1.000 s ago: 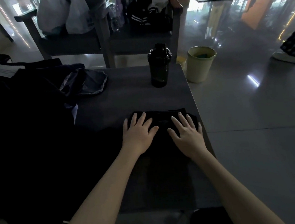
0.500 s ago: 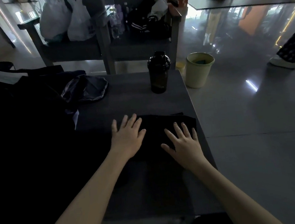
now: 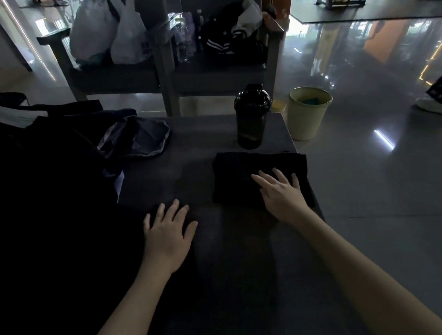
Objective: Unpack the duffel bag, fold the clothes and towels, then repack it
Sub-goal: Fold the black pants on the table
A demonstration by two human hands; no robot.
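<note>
From the head camera we see a dark grey table (image 3: 199, 147) in dim light. Near its right edge lies a folded black cloth (image 3: 241, 171), a neat dark rectangle. Our right hand (image 3: 283, 192) rests flat on the near part of it, fingers straight and slightly spread, gripping nothing. Our left hand (image 3: 166, 232) lies palm down to the left of the cloth and apart from it, fingers straight and fanned, also holding nothing. It sits at the edge of a large black mass of fabric; we cannot tell whether it touches the fabric or the bare table. That mass, the black duffel bag (image 3: 42, 188), fills the left side of the table, too dark to show its opening. A black shaker bottle (image 3: 253, 116) stands upright just beyond the cloth. A pale green bin (image 3: 310, 114) stands on the floor beside the table's far right corner.
</note>
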